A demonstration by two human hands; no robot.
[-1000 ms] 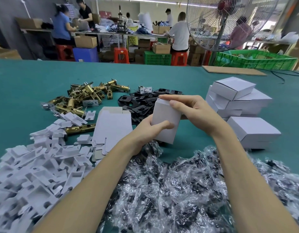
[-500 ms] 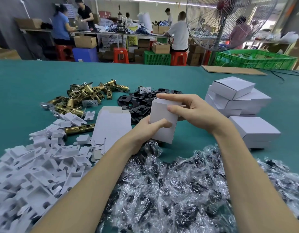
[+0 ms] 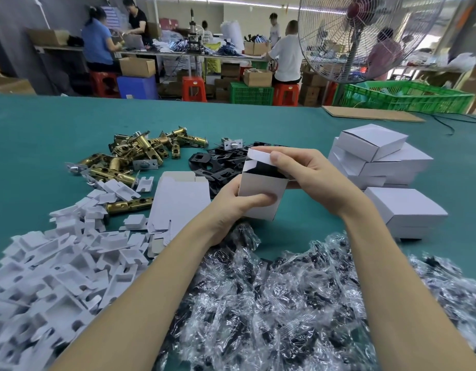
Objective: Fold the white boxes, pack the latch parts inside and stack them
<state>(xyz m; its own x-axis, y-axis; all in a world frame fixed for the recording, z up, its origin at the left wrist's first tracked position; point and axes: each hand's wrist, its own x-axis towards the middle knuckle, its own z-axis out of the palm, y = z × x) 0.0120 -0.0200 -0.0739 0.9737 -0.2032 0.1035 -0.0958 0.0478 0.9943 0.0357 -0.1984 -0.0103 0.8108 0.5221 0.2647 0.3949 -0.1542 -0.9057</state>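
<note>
The white box, closed a moment ago, now gapes open: left hand grips its base, right hand pinches the lifted flap.

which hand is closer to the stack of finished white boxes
Right. The right hand grips the open box's top flap just beside the stack of finished boxes. The left hand holds the box's lower part, on its far side.

Teal worktable, standing fan
</note>
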